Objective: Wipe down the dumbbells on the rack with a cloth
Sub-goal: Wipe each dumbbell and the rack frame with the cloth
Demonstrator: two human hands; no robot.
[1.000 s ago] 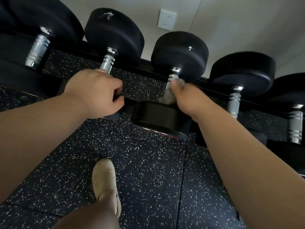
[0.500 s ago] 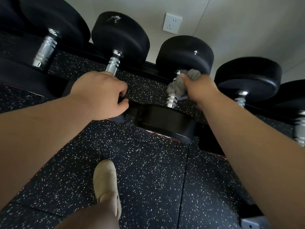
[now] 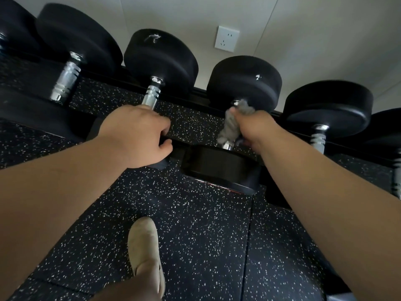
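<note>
Right hand (image 3: 252,124): closed round a grey cloth (image 3: 231,124), which is wrapped about the chrome handle of the third dumbbell (image 3: 245,83) from the left. Only the handle's near collar shows below the cloth; the rest is covered.

Left hand (image 3: 138,135): fingers curled shut over the front rail (image 3: 173,152) of the rack, apparently bracing. It sits just below the handle of the neighbouring dumbbell (image 3: 160,59), whose lower part it hides; contact cannot be told.

Key relation: the wrapped handle's long axis runs from the near head (image 3: 219,165), low in its cradle, up and away to the far head against the wall. Any wiping stroke, by judgement, travels along that line, away from or toward the person. The right hand is already on it; the left is well off to the side.

Remaining stock: dumbbell to the right (image 3: 327,105) with bare handle, others at both margins, partly cut off.

Surroundings: speckled rubber floor (image 3: 195,235), wall socket (image 3: 226,39), beige shoe (image 3: 144,242).
</note>
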